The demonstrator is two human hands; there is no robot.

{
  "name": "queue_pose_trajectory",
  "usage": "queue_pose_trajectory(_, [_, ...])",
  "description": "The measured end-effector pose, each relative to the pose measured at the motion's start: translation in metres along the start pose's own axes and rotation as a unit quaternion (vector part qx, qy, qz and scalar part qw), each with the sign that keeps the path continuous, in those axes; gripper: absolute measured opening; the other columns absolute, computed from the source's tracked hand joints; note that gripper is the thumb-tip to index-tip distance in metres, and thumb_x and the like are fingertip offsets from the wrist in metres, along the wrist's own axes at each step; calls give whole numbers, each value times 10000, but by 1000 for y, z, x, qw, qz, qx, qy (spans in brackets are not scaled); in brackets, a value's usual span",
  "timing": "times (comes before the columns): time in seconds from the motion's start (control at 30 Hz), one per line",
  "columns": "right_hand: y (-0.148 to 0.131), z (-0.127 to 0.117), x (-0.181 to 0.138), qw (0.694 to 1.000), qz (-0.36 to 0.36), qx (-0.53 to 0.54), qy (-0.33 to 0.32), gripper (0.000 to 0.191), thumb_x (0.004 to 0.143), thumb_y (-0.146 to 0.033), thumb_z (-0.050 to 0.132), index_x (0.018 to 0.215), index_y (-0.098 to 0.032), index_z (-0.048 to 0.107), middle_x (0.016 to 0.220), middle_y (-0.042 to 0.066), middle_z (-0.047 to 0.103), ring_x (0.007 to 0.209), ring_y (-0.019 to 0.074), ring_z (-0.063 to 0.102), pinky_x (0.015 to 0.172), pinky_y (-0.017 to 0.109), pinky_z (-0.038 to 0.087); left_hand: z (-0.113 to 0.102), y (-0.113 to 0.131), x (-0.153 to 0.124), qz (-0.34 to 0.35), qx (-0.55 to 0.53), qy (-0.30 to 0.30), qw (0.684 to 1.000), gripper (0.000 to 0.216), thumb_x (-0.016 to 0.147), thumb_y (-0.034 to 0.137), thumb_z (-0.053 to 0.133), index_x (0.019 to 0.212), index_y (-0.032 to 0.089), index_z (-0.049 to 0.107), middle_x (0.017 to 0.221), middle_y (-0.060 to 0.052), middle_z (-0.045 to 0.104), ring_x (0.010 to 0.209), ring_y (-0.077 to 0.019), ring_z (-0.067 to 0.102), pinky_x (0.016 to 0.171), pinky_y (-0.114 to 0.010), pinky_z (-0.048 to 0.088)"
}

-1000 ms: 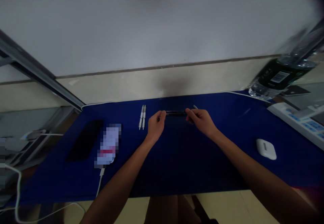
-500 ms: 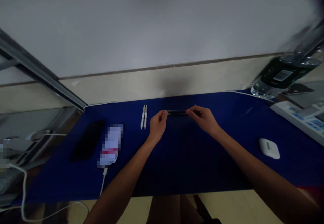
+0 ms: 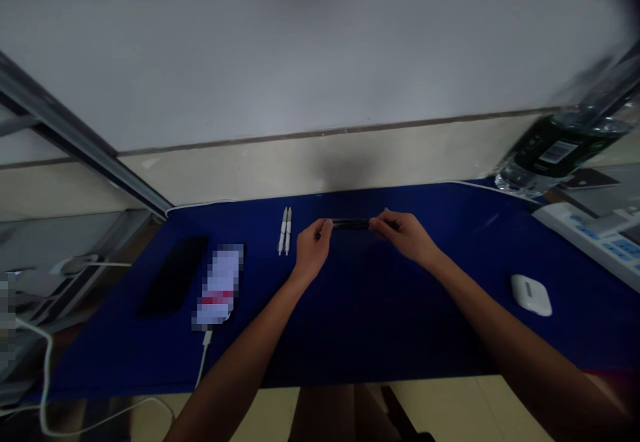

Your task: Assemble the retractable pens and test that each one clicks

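Observation:
Near the far side of the blue tabletop (image 3: 380, 309), dark slim pens (image 3: 351, 223) lie crosswise between my two hands; they look like a pair, though dimness blurs the count. Closed on their left end are the thumb and fingers of my left hand (image 3: 313, 245). My right hand (image 3: 404, 234) pinches the right end, its other fingers curled. Just left of my left hand, two white pens (image 3: 285, 231) rest side by side, pointing toward the wall. A small pale tip (image 3: 387, 210) shows behind my right fingers; what it belongs to is hidden.
To the left lie a dark phone-like slab (image 3: 173, 275) and a lit phone (image 3: 220, 289) with a white cable (image 3: 203, 362). A white earbud case (image 3: 531, 295) sits at right. Beyond it are a clear bottle (image 3: 555, 152) and a white desk device (image 3: 595, 235). A wall (image 3: 320, 155) borders the back.
Both hands keep their hold on the dark pens. Only a very slight shift of the hands and the view is visible.

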State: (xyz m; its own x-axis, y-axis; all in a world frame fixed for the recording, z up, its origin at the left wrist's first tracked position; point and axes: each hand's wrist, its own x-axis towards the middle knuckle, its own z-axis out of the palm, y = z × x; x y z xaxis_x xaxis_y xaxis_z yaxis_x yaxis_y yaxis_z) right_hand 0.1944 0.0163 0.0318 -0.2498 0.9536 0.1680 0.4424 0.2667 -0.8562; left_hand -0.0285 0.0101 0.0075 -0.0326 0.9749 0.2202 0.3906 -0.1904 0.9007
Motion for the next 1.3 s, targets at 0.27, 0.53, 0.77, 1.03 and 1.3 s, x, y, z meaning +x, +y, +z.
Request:
queue_pose_trajectory(0.27, [1,3,0,1000,-20,-8,22,305,867,-482,573,897,-199,685,696,25,626,565,140,517,519,268,374,0,-1,0,7,-2,5,1000,424,944,473,431,627,192,432,568,38,334,516,-106,337,519,-254,231])
queue_pose_trajectory(0.53, [-3,2,-1,1000,11,-6,2,437,922,-518,467,731,-178,664,599,10,569,484,106,442,467,257,309,0,-2,0,10,21,-7,1000,431,953,481,415,633,193,429,560,39,340,514,-105,342,510,-255,228])
queue_pose_trajectory(0.77, [1,5,1,999,-14,16,35,297,833,-482,623,887,-197,691,730,30,646,602,145,543,543,268,390,-1,-1,1,5,15,-2,1000,425,949,472,425,630,191,429,562,36,344,510,-104,343,509,-254,227])
queue_pose_trajectory(1.03, [1,3,1,1000,8,9,-4,415,890,-539,509,739,-193,680,595,10,587,490,111,466,470,253,320,0,-2,1,6,18,-2,1000,435,950,479,422,623,191,439,564,29,361,506,-105,342,503,-261,223])
queue_pose_trajectory(1.3, [5,3,2,999,-5,24,23,307,836,-493,614,824,-194,685,681,20,631,561,130,509,519,262,363,0,-2,1,-2,14,1,1000,434,944,487,425,626,192,444,558,34,352,505,-105,336,500,-256,225])
